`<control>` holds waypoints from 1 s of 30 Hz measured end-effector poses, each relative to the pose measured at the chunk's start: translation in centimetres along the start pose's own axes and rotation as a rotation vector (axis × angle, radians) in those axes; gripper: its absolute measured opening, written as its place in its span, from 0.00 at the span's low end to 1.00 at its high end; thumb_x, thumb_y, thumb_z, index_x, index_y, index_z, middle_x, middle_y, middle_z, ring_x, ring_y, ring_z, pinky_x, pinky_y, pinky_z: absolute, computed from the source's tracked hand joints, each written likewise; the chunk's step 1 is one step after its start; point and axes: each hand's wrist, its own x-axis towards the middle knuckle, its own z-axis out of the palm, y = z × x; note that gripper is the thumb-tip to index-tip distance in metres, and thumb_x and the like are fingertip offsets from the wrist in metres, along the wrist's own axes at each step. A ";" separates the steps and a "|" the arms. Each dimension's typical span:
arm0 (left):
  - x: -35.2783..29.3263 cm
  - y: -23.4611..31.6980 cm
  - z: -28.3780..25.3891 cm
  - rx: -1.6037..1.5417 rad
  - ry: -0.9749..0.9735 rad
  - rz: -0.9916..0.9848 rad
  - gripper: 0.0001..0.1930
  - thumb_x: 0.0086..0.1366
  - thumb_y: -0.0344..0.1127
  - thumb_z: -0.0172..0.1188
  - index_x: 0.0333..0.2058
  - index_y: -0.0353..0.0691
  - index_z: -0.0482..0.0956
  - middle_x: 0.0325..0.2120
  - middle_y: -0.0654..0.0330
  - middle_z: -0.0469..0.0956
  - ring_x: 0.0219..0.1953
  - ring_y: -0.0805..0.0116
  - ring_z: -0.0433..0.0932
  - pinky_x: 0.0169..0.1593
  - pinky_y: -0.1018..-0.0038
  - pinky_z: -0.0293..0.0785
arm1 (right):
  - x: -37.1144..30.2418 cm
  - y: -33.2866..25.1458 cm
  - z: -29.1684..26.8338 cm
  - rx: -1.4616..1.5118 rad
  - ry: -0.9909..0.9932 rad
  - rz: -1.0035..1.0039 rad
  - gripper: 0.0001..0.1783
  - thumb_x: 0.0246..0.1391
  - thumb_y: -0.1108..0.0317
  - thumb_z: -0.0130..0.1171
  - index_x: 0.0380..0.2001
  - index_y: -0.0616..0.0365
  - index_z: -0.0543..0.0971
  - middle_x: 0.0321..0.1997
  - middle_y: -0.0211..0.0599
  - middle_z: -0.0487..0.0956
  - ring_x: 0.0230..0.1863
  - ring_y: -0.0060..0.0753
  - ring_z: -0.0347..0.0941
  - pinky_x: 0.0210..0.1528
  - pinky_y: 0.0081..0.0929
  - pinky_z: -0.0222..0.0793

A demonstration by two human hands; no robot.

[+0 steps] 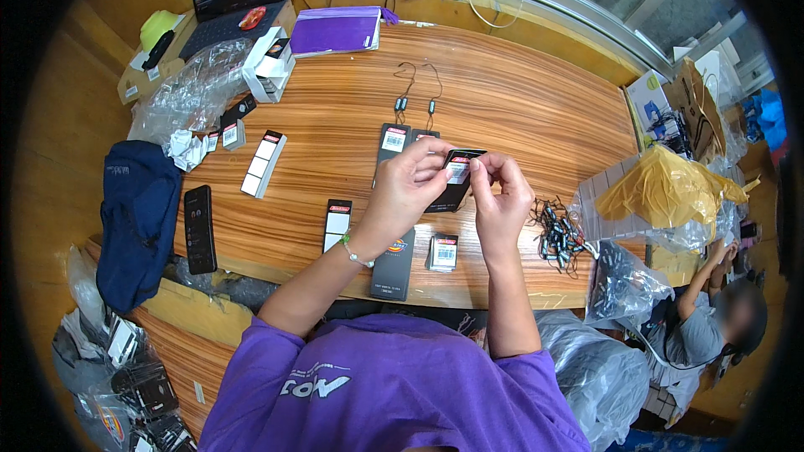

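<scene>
My left hand [409,191] and my right hand [501,197] meet over the middle of the table, each pinching a black hang tag [450,196] with a white sticker near its top. My right thumb presses by the sticker's edge. Just beyond my left hand lie dark tags [393,144] with looped black strings [432,105]. Below my hands are a larger dark tag [392,276] with an orange-red emblem and a small stack of stickered cards [443,253]. A strip of white labels [337,219] sits partly behind my left forearm. Beside my right wrist is a heap of black strings [559,236].
On the left are a black phone [199,228], a dark blue bag [138,222] and a stack of label strips [265,163]. A purple notebook [333,31] and a laptop [205,32] stand at the back. Yellow plastic [666,188] covers boxes at right, near another person [699,326].
</scene>
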 end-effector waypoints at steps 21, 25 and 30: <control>-0.1 0.3 2.1 0.402 0.040 0.228 0.12 0.56 0.22 0.54 0.41 0.33 0.74 0.36 0.55 0.77 0.35 0.70 0.78 0.39 0.76 0.77 | -0.8 1.1 1.2 0.538 0.194 0.287 0.02 0.53 0.75 0.54 0.28 0.62 0.72 0.23 0.26 0.72 0.22 0.11 0.63 0.25 0.10 0.58; -0.1 0.5 2.3 0.501 0.016 0.264 0.12 0.56 0.22 0.55 0.41 0.33 0.74 0.35 0.54 0.77 0.34 0.68 0.79 0.36 0.76 0.76 | -1.1 1.8 1.3 0.765 0.205 0.402 0.02 0.53 0.75 0.54 0.28 0.62 0.72 0.22 0.25 0.72 0.22 0.11 0.62 0.25 0.10 0.58; 0.2 0.6 2.2 0.594 0.044 0.387 0.11 0.55 0.22 0.55 0.39 0.34 0.75 0.32 0.54 0.78 0.32 0.65 0.79 0.33 0.76 0.74 | -1.0 2.4 0.6 0.666 0.158 0.280 0.05 0.50 0.77 0.57 0.30 0.61 0.72 0.29 0.28 0.71 0.28 0.14 0.64 0.30 0.11 0.62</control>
